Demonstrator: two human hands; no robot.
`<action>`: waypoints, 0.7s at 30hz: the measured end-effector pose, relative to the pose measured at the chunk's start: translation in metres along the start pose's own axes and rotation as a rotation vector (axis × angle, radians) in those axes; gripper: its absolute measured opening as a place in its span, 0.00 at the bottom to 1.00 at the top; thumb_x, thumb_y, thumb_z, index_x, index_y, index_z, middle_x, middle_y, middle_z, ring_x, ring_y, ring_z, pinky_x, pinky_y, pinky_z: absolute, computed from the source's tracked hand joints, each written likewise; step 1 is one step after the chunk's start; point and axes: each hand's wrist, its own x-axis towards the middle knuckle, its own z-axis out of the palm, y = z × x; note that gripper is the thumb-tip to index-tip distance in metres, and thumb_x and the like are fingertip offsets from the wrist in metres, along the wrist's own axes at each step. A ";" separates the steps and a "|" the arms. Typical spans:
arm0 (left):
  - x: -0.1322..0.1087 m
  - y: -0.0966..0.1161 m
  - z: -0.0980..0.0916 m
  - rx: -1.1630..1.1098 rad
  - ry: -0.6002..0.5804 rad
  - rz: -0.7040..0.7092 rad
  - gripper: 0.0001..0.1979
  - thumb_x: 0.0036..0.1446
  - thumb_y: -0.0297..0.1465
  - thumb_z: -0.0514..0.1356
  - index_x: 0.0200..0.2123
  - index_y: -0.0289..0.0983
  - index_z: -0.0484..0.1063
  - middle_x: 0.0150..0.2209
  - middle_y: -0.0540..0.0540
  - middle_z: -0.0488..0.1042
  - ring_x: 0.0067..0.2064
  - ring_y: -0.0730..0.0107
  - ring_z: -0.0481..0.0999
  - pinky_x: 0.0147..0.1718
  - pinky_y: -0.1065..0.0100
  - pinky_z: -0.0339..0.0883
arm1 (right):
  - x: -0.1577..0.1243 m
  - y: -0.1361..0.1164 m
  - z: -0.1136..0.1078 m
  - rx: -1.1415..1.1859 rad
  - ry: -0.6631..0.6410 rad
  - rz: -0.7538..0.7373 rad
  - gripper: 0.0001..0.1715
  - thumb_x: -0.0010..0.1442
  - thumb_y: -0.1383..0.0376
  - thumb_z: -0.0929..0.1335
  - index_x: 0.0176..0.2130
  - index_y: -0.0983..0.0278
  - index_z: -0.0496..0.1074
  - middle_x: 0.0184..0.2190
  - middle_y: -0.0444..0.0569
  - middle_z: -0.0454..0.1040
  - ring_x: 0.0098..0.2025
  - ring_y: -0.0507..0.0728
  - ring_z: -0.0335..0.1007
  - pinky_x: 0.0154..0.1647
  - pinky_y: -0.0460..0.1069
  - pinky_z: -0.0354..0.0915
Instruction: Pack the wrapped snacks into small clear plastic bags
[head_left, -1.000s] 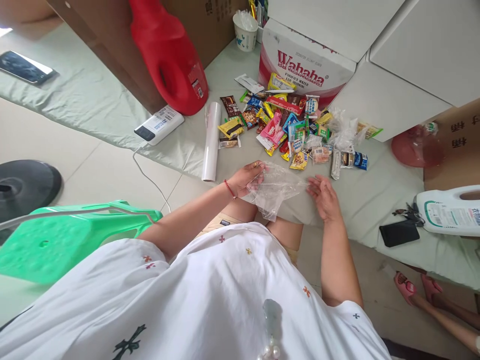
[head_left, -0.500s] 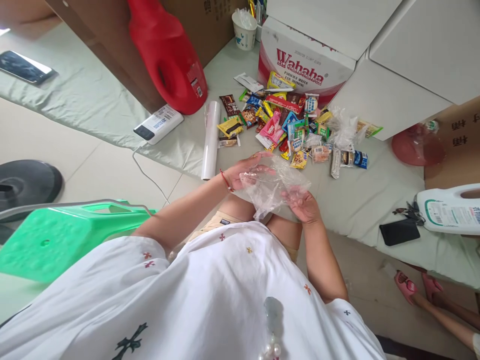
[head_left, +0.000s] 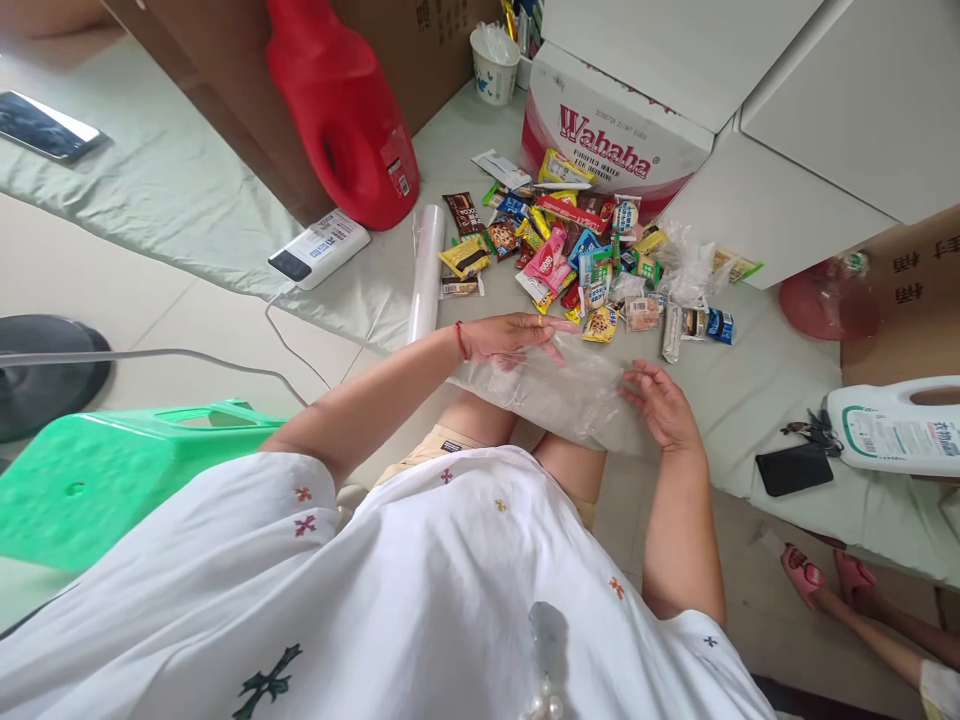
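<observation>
A clear plastic bag [head_left: 559, 395] is spread out above my lap. My left hand [head_left: 514, 338] holds it near its upper left part, fingers reaching out along the top edge and the thumb below. Over at the bag's right end is my right hand [head_left: 667, 405], its fingers slightly curled and apart, with the fingertips at or touching the film. Just beyond the bag lies a pile of small wrapped snacks [head_left: 551, 258]. Partly behind my left forearm, a roll of clear plastic bags or film [head_left: 427, 270] rests on the cloth.
A red jug [head_left: 349, 130] and a white power bank [head_left: 319, 250] stand left of the snacks. Behind them is a Wahaha carton [head_left: 600, 130]. At right are a white bottle [head_left: 892, 430] and black phone [head_left: 795, 468]. A green stool [head_left: 112, 480] is at left.
The bag has gone from crumpled between my hands to spread out flatter. My right hand has moved right, away from my left, and its fingers have opened somewhat.
</observation>
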 end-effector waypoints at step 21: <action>0.021 0.054 -0.010 1.095 0.173 0.799 0.05 0.57 0.32 0.62 0.34 0.36 0.74 0.34 0.46 0.78 0.38 0.64 0.77 0.41 0.63 0.72 | 0.060 -0.112 0.005 -0.815 0.016 -0.504 0.17 0.56 0.50 0.76 0.34 0.60 0.77 0.28 0.43 0.71 0.33 0.56 0.67 0.39 0.53 0.67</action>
